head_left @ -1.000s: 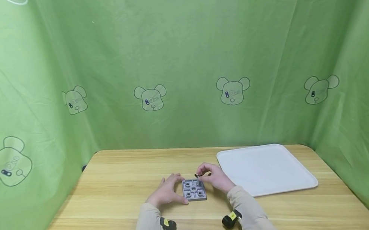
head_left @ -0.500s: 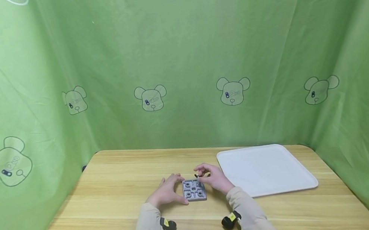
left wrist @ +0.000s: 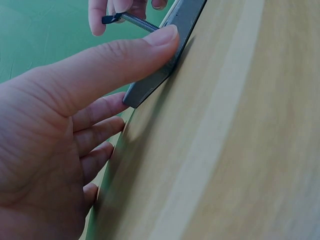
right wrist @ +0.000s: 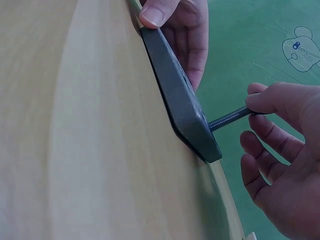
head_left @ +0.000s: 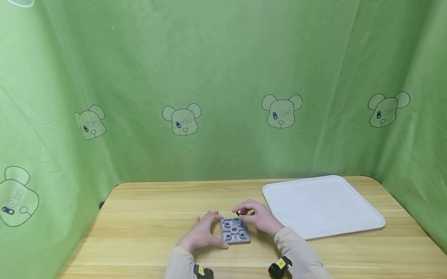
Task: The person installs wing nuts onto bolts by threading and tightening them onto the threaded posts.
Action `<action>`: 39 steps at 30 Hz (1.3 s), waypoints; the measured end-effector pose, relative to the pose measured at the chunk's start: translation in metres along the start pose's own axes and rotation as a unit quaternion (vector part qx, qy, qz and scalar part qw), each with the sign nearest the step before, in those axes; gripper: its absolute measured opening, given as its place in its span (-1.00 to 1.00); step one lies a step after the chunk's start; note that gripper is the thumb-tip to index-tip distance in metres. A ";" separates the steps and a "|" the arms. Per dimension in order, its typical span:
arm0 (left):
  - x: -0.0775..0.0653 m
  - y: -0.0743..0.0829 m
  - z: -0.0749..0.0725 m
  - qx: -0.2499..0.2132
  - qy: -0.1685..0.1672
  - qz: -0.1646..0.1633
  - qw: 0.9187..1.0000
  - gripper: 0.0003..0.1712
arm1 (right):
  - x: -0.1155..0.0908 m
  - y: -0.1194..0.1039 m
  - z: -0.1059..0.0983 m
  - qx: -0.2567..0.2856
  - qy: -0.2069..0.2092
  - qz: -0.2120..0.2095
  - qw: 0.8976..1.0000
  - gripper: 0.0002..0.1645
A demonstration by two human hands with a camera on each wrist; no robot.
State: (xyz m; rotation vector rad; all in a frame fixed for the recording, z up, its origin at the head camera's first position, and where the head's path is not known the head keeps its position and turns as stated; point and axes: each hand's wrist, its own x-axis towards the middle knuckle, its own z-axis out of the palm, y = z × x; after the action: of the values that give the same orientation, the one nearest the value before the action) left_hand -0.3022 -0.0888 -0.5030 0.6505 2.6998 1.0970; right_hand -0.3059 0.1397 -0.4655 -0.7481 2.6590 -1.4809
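A square grey plate [head_left: 235,237] with recessed holes lies on the wooden table. My left hand [head_left: 202,233] holds it from the left, thumb at the near edge and index finger at the far edge. A threaded screw [right wrist: 230,119] with a black head stands at the plate's far right corner hole. Thumb and fingers of my right hand [head_left: 259,217] pinch the screw's head, which they largely cover in the right wrist view. The head [left wrist: 111,18] shows between the fingertips in the left wrist view. How deep the screw sits is hidden.
To the right of the plate lies a white tray [head_left: 322,206], close to my right forearm. A green curtain [head_left: 225,153] with bear prints hangs behind the table [head_left: 153,206] and on both sides. Black cameras sit on both wrists.
The right hand's fingers shift slightly around the screw's head; the index finger lifts and then comes back down. The left hand and the plate stay in place.
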 end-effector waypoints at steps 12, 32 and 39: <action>-0.001 0.001 0.001 -0.002 0.001 -0.002 1.000 0.01 | 0.010 0.035 0.007 -0.006 0.025 0.012 1.000 -0.68; 0.000 -0.001 0.001 0.004 0.000 0.002 1.000 0.01 | 0.008 0.032 0.001 -0.066 0.014 -0.017 0.998 -0.63; 0.001 0.000 0.001 0.000 0.000 0.001 1.000 0.01 | 0.007 0.032 -0.001 -0.053 0.008 -0.004 0.999 -0.65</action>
State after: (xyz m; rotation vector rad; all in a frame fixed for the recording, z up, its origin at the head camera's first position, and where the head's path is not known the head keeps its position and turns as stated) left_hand -0.3027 -0.0883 -0.5038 0.6544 2.6996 1.0966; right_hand -0.3253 0.1516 -0.4895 -0.7570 2.7678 -1.3636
